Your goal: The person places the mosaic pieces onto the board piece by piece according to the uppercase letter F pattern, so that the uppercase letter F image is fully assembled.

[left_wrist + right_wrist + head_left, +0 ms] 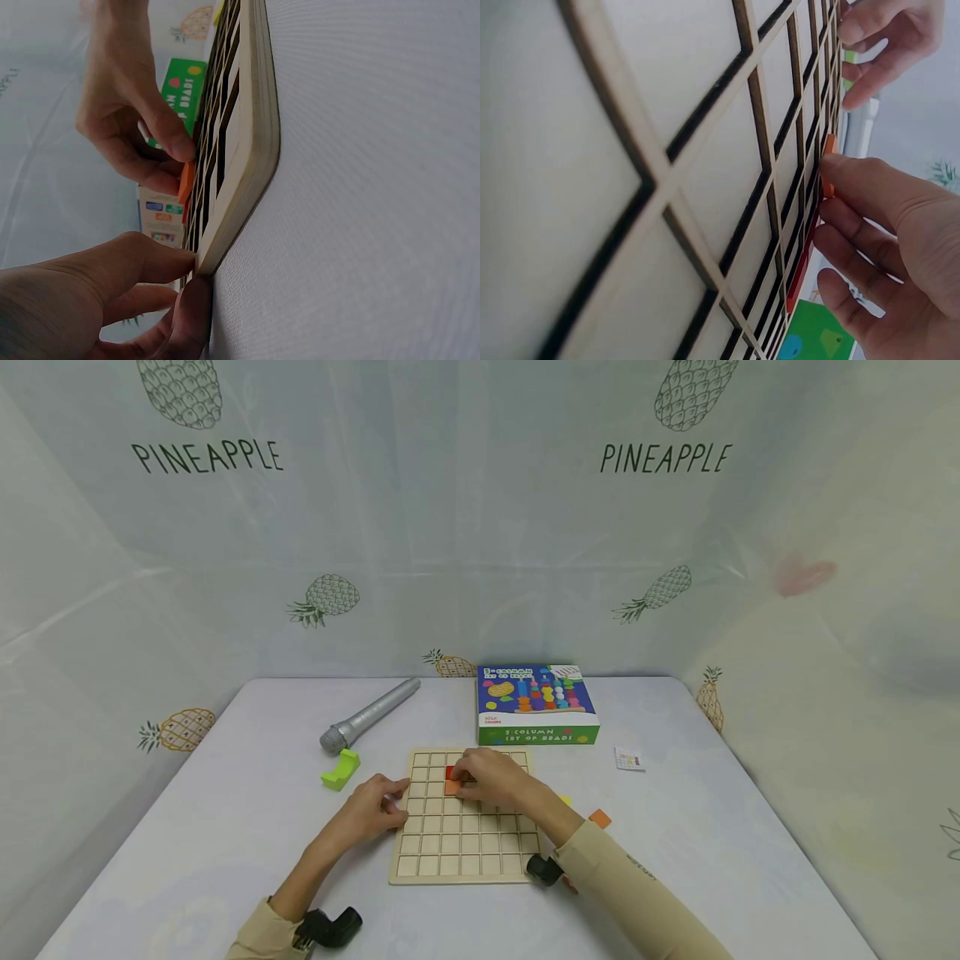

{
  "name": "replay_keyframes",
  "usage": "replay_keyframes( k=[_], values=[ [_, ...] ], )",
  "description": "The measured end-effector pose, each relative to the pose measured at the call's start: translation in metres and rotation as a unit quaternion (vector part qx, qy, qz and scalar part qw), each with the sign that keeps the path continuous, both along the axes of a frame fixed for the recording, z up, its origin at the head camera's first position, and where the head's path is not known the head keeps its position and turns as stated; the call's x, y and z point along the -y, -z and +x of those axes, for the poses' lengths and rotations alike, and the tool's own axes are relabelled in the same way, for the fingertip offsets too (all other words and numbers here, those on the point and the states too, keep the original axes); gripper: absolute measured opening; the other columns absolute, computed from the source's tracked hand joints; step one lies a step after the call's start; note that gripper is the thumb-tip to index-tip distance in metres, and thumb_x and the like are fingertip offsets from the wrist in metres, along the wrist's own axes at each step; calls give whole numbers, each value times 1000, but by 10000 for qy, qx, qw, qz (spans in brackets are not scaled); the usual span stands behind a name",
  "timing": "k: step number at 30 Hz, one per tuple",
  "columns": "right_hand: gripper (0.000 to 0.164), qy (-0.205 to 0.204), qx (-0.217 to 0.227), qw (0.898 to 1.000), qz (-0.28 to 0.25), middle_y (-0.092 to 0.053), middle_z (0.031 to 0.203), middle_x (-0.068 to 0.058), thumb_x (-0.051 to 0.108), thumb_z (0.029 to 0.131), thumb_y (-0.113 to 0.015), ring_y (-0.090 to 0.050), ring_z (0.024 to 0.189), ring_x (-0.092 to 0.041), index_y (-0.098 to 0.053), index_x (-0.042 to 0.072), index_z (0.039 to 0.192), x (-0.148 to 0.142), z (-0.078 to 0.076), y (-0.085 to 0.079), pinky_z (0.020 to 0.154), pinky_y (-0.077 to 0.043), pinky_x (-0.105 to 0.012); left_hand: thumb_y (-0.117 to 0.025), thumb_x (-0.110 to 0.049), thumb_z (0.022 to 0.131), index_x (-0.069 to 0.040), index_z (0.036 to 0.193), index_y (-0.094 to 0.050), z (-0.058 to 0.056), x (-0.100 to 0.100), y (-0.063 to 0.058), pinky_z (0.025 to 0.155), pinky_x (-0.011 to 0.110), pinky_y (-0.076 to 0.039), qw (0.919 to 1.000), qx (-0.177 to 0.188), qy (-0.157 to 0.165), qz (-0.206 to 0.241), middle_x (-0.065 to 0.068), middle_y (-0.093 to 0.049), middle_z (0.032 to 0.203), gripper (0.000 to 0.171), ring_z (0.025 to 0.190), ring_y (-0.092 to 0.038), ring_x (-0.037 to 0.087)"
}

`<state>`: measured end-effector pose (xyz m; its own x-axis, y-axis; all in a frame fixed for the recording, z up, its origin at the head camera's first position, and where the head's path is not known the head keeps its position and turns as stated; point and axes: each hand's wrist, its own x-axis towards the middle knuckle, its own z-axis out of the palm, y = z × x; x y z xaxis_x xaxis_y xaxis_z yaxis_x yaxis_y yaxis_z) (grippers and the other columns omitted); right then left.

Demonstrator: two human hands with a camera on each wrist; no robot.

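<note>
A light wooden board (468, 843) with a grid of square cells lies on the table. My right hand (491, 777) pinches an orange square tile (452, 788) between thumb and fingers, over the upper middle of the grid. In the right wrist view the orange tile (830, 142) is tilted up on its edge at the board's surface. A red tile (449, 772) sits just beyond it in the grid, partly hidden by the fingers. At the board's left edge my left hand (367, 810) rests its thumb and fingertips, spread apart along the rim.
Behind the board stands a colourful bead-set box (536, 706). A silver microphone (371, 717) and a lime-green curved block (341, 770) lie back left. To the right are a small printed card (629, 759) and a loose orange tile (600, 818); a yellow piece (566, 800) shows beside the right forearm.
</note>
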<state>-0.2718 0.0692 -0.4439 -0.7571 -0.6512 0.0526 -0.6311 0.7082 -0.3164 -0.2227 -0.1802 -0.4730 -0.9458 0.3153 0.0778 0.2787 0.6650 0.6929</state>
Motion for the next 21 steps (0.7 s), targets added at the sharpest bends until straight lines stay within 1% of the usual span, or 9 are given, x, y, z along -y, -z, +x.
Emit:
replay_keyframes(
  k=[7, 11, 16, 19, 21],
  values=[
    [22, -64, 53, 9999, -106, -66, 99, 5, 27, 88, -74, -58, 86, -6, -75, 15, 106, -2, -1, 1, 78, -50, -20, -71, 1, 76, 10, 129, -58, 1, 1, 1, 61, 17, -45, 10000, 17, 18, 16, 11, -59, 96, 56, 74, -56, 8],
    [25, -50, 60, 9996, -281, -67, 101, 3, 26, 87, -74, -59, 88, -8, -74, 14, 109, -11, -2, -5, 78, -52, -22, -71, 0, 75, 9, 129, -58, 1, -1, 1, 62, 17, -46, 10000, 39, -39, -7, 11, -59, 97, 56, 74, -56, 8],
    [25, 77, 11, 9991, -410, -69, 100, -1, 22, 87, -75, -61, 88, -14, -74, 11, 108, -35, -2, -15, 79, -53, -28, -72, 0, 76, 9, 130, -58, 1, -2, -2, 62, 17, -45, 9999, 93, -121, -68, 12, -60, 98, 56, 74, -56, 8],
    [23, 239, 48, 9988, -413, -69, 98, -3, 20, 87, -74, -63, 89, -17, -75, 9, 107, -54, 1, -19, 80, -53, -31, -71, 1, 76, 9, 129, -58, 1, -2, -4, 62, 17, -45, 9999, 97, -131, -58, 13, -60, 99, 56, 74, -56, 9],
    [22, 381, 72, 9986, -368, -69, 98, -2, 20, 87, -74, -63, 90, -17, -75, 10, 106, -68, 5, -19, 80, -54, -31, -71, 2, 75, 9, 129, -58, 1, -2, -4, 62, 17, -45, 9999, 87, -125, -36, 13, -60, 99, 56, 74, -56, 9]
  ],
)
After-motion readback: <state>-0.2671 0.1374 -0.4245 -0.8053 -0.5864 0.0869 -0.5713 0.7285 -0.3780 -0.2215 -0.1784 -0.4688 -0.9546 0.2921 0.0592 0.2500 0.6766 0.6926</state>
